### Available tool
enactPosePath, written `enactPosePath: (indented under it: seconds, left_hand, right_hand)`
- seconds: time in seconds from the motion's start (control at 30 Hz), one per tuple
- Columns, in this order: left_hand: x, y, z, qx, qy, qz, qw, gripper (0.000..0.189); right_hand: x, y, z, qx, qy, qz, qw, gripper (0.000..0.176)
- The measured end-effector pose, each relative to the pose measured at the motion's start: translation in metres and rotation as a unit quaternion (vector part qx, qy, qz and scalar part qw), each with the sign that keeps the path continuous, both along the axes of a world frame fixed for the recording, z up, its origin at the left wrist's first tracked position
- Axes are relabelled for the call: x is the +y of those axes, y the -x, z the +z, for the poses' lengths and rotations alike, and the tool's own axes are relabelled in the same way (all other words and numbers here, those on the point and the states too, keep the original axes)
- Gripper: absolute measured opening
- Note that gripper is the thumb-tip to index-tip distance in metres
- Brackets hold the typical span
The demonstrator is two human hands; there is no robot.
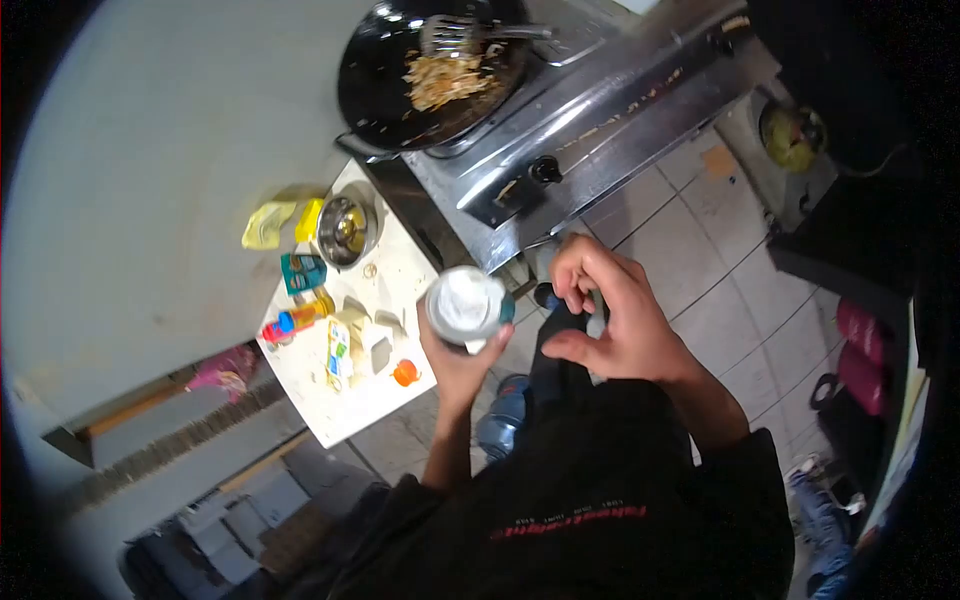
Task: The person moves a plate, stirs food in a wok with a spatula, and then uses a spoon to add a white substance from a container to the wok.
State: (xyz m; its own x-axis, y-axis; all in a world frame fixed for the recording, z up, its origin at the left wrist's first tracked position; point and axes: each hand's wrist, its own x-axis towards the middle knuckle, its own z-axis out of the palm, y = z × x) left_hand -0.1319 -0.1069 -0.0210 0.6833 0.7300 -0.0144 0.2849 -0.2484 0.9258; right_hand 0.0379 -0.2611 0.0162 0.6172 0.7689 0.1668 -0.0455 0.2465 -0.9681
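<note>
My left hand [462, 372] is wrapped round an open round container [466, 303] with white contents, seen from above beside the white table. To its right, my right hand [618, 318] is raised in front of my dark shirt, its fingers curled and its thumb standing off. A small pale shape shows under those fingers; I cannot make out what it is. Beyond both hands, a black wok [385, 95] on the stove contains browned, shredded food [445, 82]. A slotted metal spatula [452, 36] rests in the wok.
The white table [335, 425] bears a metal bowl [346, 232], a yellow packet [268, 225], a teal packet [303, 272], a small bottle [305, 314], a carton [342, 350] and a tomato [405, 373]. A blue water jug [503, 418] stands on the tiled floor. The stove [580, 125] has a front knob.
</note>
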Motion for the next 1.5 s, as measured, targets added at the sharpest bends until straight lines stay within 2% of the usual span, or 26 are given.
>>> enactPosePath:
  seconds: [0.03, 0.1, 0.17, 0.23, 0.37, 0.5, 0.57, 0.7, 0.77, 1.0, 1.07, 1.17, 1.3, 1.4, 1.5]
  left_hand:
    - [0.009, 0.0, 0.015, -0.006, -0.029, -0.013, 0.999, 0.082]
    - [0.028, 0.001, 0.036, -0.05, -0.038, -0.038, 0.997, 0.081]
    - [0.044, 0.004, 0.055, -0.067, -0.057, -0.037, 0.995, 0.079]
    - [0.058, 0.006, 0.072, -0.082, -0.08, -0.04, 0.993, 0.078]
    - [0.084, 0.015, 0.078, -0.096, -0.139, -0.012, 0.986, 0.074]
    - [0.102, 0.022, 0.086, -0.09, -0.12, 0.009, 0.989, 0.074]
    - [0.109, 0.02, 0.087, -0.083, -0.179, 0.006, 0.98, 0.074]
    - [0.113, 0.007, 0.093, -0.075, -0.199, 0.031, 0.977, 0.071]
    - [0.113, -0.001, 0.095, -0.086, -0.194, 0.039, 0.976, 0.071]
    - [0.119, -0.044, 0.094, -0.099, -0.184, 0.059, 0.976, 0.069]
    - [0.12, -0.052, 0.096, -0.103, -0.192, 0.063, 0.974, 0.069]
    - [0.122, -0.065, 0.094, -0.111, -0.188, 0.068, 0.973, 0.068]
    - [0.122, -0.076, 0.095, -0.112, -0.203, 0.084, 0.969, 0.068]
    - [0.122, -0.08, 0.095, -0.105, -0.222, 0.092, 0.965, 0.068]
    - [0.121, -0.082, 0.096, -0.1, -0.226, 0.097, 0.964, 0.068]
  right_hand:
    - [0.008, 0.007, 0.019, -0.015, 0.009, 0.017, 1.0, 0.043]
    - [0.03, 0.012, 0.049, -0.058, 0.12, 0.032, 0.991, 0.047]
    - [0.057, 0.023, 0.058, -0.17, 0.09, -0.017, 0.981, 0.045]
    - [0.077, 0.031, 0.067, -0.195, 0.07, -0.022, 0.978, 0.041]
    - [0.11, 0.039, 0.072, -0.208, 0.067, -0.023, 0.976, 0.038]
    - [0.137, 0.037, 0.08, -0.184, 0.07, -0.014, 0.98, 0.037]
    - [0.148, 0.033, 0.08, -0.201, 0.094, 0.005, 0.975, 0.036]
    - [0.166, 0.017, 0.088, -0.26, 0.081, 0.021, 0.962, 0.032]
    - [0.17, 0.007, 0.094, -0.252, 0.093, 0.043, 0.962, 0.028]
    - [0.179, -0.039, 0.108, -0.342, 0.05, 0.078, 0.935, 0.017]
    - [0.185, -0.051, 0.106, -0.458, 0.009, 0.088, 0.885, 0.015]
    - [0.192, -0.066, 0.101, -0.505, -0.034, 0.072, 0.86, 0.015]
    - [0.195, -0.075, 0.099, -0.455, -0.034, 0.093, 0.885, 0.015]
    - [0.197, -0.078, 0.093, -0.316, 0.016, 0.111, 0.942, 0.017]
    - [0.198, -0.081, 0.095, -0.255, 0.06, 0.116, 0.958, 0.02]
